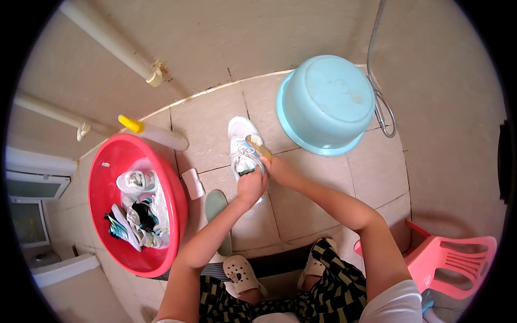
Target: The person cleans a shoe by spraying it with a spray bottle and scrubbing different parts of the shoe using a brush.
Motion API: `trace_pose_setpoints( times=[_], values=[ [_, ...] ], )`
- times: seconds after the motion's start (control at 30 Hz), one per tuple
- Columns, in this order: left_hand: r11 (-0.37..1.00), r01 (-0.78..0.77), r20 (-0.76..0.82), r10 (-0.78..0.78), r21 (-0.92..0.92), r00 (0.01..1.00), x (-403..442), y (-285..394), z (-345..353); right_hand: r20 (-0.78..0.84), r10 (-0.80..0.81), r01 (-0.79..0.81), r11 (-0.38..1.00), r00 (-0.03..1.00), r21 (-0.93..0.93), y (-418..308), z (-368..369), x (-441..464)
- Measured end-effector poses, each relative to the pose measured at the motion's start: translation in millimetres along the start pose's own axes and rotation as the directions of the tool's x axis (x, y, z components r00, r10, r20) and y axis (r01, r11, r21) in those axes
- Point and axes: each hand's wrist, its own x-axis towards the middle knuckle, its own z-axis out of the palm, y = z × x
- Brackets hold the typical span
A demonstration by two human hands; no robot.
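A white lace-up sneaker (242,137) lies on the tiled floor in front of me, toe pointing away. My left hand (252,185) is closed around its heel end, at the shoe opening. In my right hand (280,169) is a wooden scrub brush (258,148), its pale bristles against the side of the sneaker near the laces. A grey-green insole (216,207) rests on the floor left of my left hand, close to a small white and pink bar, perhaps soap (193,183).
On the left stands a red basin (180,215) holding several shoes in water. Behind it a bottle with a yellow cap (161,137) lies on its side. A light-blue tub (334,91) is upside down at the back right, beside a shower hose (371,54). A pink chair (449,264) is at right.
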Motion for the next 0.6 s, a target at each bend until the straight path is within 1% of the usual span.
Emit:
trace_pose_setpoints(
  times=[0.03,0.17,0.23,0.27,0.33,0.37,0.4,0.43,0.47,0.5,0.53,0.57,0.6],
  values=[
    [1.000,-0.007,-0.001,0.007,0.003,1.000,0,0,0,0.031,0.013,-0.012,1.000,0.999,-0.025,-1,-3,-7],
    [1.000,-0.010,0.025,0.009,0.029,1.000,-3,0,-3,-0.016,-0.045,0.045,0.999,0.999,-0.003,8,-2,-23],
    [0.999,-0.007,0.024,0.006,0.033,1.000,-6,-1,-5,-0.008,-0.014,0.013,0.999,1.000,-0.043,9,-2,-30],
    [0.998,-0.035,0.049,0.033,0.047,0.998,-8,-3,-7,-0.008,-0.018,0.018,0.999,1.000,-0.046,11,-1,-35],
    [0.996,-0.066,0.072,0.061,0.059,0.996,-12,-9,-11,-0.045,-0.062,0.063,0.998,0.997,0.024,13,-4,-48],
    [0.986,-0.156,0.109,0.148,0.067,0.983,-15,-13,-14,-0.048,-0.065,0.066,0.998,0.997,0.020,15,-8,-53],
    [0.966,-0.246,0.146,0.234,0.074,0.961,-16,-19,-18,-0.016,-0.042,0.042,0.998,0.999,0.041,14,-15,-57],
    [0.966,-0.249,0.141,0.237,0.075,0.961,-16,-28,-21,0.017,-0.018,0.016,0.998,1.000,0.063,14,-22,-61],
    [0.935,-0.342,0.155,0.325,0.097,0.933,-16,-39,-25,0.015,-0.018,0.017,0.998,1.000,0.061,15,-31,-64],
    [0.895,-0.431,0.172,0.410,0.117,0.896,-16,-49,-28,0.024,-0.014,0.016,0.997,1.000,-0.074,16,-43,-63],
    [0.917,-0.390,0.217,0.365,0.087,0.905,-16,-54,-37,0.035,-0.008,0.015,0.978,0.999,-0.207,19,-53,-62],
    [0.918,-0.388,0.220,0.362,0.085,0.906,-16,-61,-45,0.039,-0.005,0.013,0.978,0.999,-0.207,23,-62,-61],
    [0.893,-0.430,0.222,0.396,0.134,0.891,-15,-65,-57,0.027,0.038,-0.028,0.953,0.999,-0.300,26,-71,-58]
  ],
)
